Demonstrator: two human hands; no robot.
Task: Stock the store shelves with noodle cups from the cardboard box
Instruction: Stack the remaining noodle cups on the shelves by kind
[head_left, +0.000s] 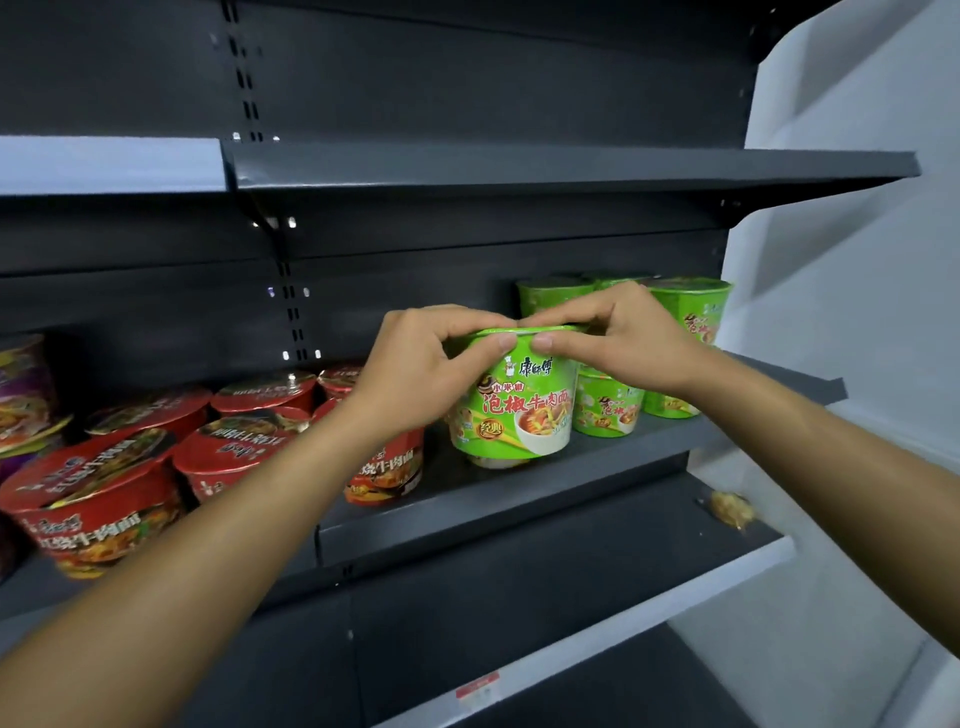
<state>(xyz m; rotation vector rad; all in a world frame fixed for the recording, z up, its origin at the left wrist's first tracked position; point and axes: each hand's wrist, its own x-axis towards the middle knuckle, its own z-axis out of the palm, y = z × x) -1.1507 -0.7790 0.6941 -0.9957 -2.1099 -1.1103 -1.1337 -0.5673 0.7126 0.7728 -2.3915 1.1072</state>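
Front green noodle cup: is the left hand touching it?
Touching. The head view shows the left hand pinching the rim of the front green noodle cup; the right hand grips the rim too.

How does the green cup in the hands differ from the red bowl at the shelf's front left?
The green cup is tall and narrow; the red bowl is wide and low. The left hand and right hand grip the green cup at its rim; no hand holds the red bowl. Both bear printed noodle pictures and Chinese lettering.
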